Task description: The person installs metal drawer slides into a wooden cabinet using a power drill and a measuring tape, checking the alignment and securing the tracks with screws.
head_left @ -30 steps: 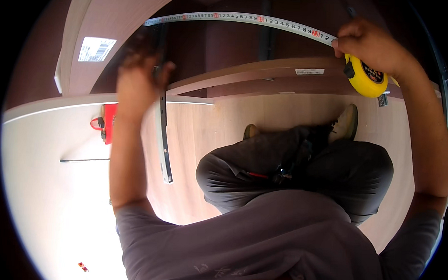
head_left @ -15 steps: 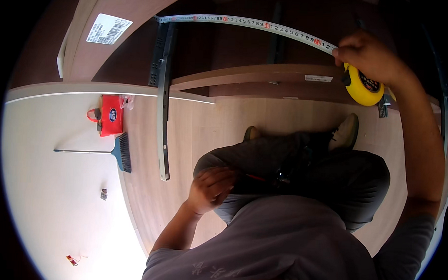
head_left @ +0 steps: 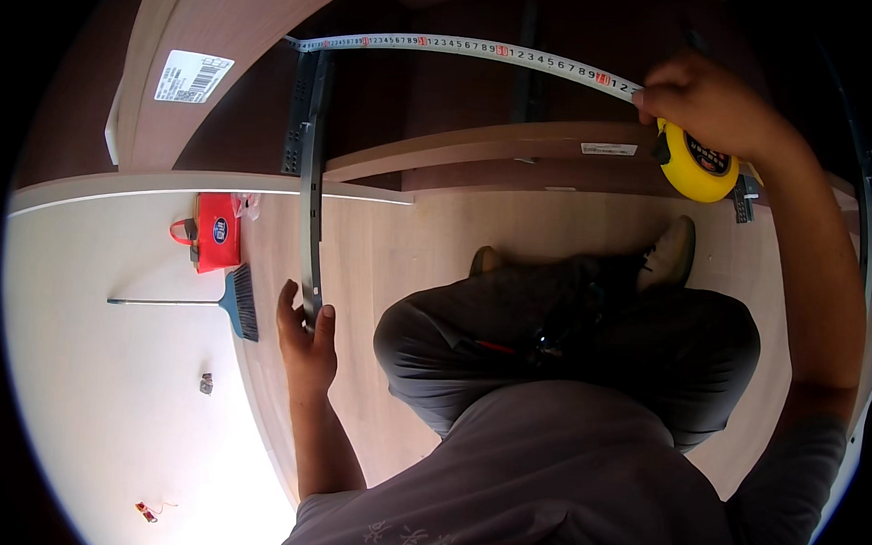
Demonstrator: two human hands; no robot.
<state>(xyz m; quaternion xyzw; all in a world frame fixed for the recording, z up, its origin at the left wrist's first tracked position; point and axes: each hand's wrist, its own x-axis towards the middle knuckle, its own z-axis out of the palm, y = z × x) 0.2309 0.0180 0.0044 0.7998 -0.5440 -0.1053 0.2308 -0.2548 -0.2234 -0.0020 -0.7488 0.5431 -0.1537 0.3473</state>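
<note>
Head view: right hand [head_left: 701, 101] up at the right of the cabinet [head_left: 433, 90], its grip clamped on a yellow tape measure [head_left: 694, 176] near where the blade [head_left: 463, 47] comes out; case hangs below the fingers. Blade spans the dark interior, far end close to the left panel [head_left: 157, 138]; hooked or merely touching there, cannot tell. Left hand [head_left: 308, 355] lower, thumb and fingers to either side of the near end of a metal rail [head_left: 310, 210]; cannot tell whether that grip is pressed together on it.

Risks, as judged: long unsupported blade could buckle if the right wrist sags or twists; a slackened hold might let it run back toward the fingers. Rail's upper part lies near the blade, so a knock on it could jar the far end loose.

Around: wooden crosspiece [head_left: 479, 144] runs between the interior and the bent legs [head_left: 568, 354], in the way of a low reach. Rail juts out left of the knees, hampering any shift that way. Further left, well apart from the rail: red bag [head_left: 218, 241], broom [head_left: 241, 304]
</note>
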